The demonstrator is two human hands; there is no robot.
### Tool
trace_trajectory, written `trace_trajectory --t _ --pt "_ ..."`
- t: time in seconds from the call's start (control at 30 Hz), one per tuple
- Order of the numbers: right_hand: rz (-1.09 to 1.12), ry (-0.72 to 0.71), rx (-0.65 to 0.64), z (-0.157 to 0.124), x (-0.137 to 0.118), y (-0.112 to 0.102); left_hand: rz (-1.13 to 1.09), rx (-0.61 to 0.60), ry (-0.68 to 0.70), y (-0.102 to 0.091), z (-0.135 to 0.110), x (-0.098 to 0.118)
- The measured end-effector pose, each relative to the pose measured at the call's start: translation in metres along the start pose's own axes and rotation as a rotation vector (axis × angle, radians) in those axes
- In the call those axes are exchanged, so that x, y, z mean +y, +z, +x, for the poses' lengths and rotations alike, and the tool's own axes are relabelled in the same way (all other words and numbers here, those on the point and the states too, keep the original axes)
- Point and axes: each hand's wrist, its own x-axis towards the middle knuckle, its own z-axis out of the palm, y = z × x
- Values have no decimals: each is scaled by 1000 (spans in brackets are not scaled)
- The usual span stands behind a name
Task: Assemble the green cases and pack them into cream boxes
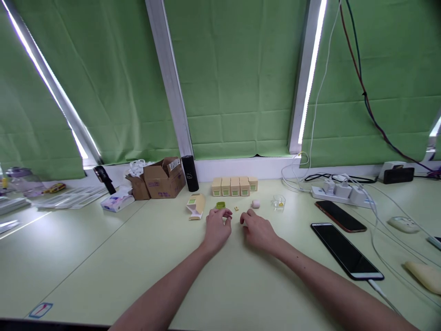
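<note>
My left hand [218, 228] rests on the table with curved fingers, a small gap showing between thumb and fingertips. Just behind it sits a small green dish [220, 205]. My right hand [257, 229] is closed, its fingertips curled down at the tabletop; whatever they may hold is hidden. A tiny yellowish piece [236, 208] lies beyond the gap between both hands. Close behind my right hand is a small pale pink roll [255, 203]. To its right stands a clear little dish [279, 202] with bits of yellow in it. An opened small carton [196, 206] lies left of the green dish.
Several small tan boxes [234, 187] stand in a row at the back. Behind left are a cardboard box [164, 179] and a black cylinder [190, 174]. On the right lie two phones [346, 250], a power strip [339, 192] and loose white cables.
</note>
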Motion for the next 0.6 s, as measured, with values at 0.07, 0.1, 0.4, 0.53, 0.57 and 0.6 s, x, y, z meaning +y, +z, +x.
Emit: trace_trajectory --t 0.07,0.1,0.4,0.53,0.57,0.6 --pt "-7 -27 46 -6 -1 7 60 39 -17 -6 6 -3" --pt "-16 -49 65 -8 -1 10 86 52 -30 -9 9 -5" --pt "-40 -105 85 -12 -1 13 266 -60 -226 -19 39 -23" --pt "-26 -104 80 -13 1 15 315 -91 -229 -10 52 -34" --pt "-23 -101 78 -12 1 15 319 -93 -223 -8 55 -37" --pt "-21 -97 75 -12 2 15 320 -101 -217 -6 58 -39"
